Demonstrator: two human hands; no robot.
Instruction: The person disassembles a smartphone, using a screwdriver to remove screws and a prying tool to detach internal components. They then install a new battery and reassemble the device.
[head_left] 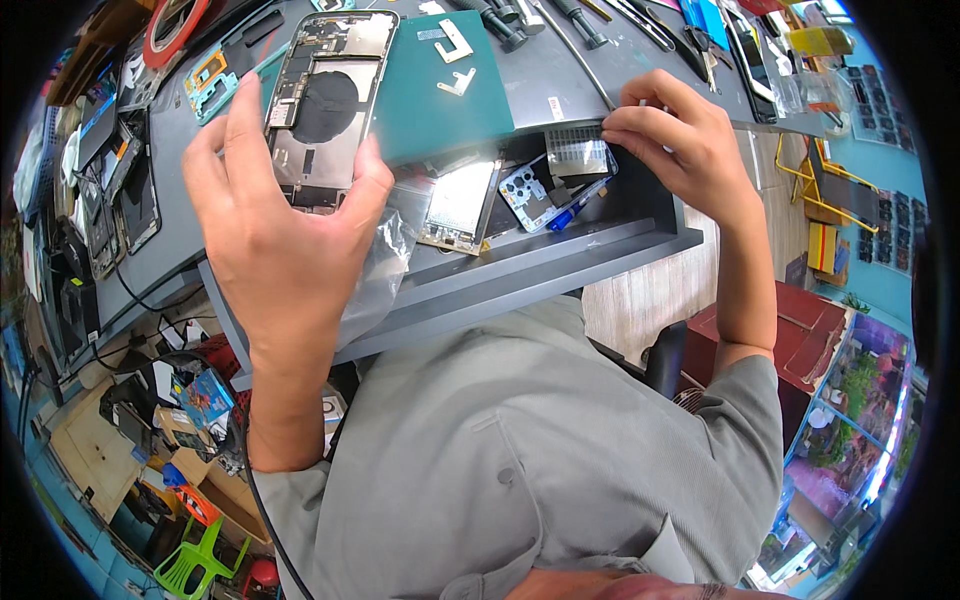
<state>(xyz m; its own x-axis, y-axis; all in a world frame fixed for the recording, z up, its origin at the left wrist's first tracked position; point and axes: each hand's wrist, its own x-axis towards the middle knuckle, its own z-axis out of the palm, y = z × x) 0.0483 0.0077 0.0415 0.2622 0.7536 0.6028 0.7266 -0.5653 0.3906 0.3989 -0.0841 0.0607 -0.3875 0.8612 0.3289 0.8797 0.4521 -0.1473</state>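
My left hand (275, 190) grips an opened phone (335, 105) by its lower sides, fingers on the left edge and thumb on the right. The phone's inside faces up, with a black round patch in the middle of its metal plate. My right hand (675, 140) is closed in a pinch over the open drawer (520, 265). Its fingertips meet the right edge of a thin metal grid sheet (575, 150). Below that sheet lie a white phone part with round holes (528, 197), a blue pen (580, 208) and a silver phone panel (460, 205).
A green mat (430, 100) bears two small metal brackets (455, 45). Screwdrivers (580, 20) and tweezers (640, 22) lie at the far edge. Phone shells (135, 190) crowd the left. A clear plastic bag (380, 260) hangs over the drawer front.
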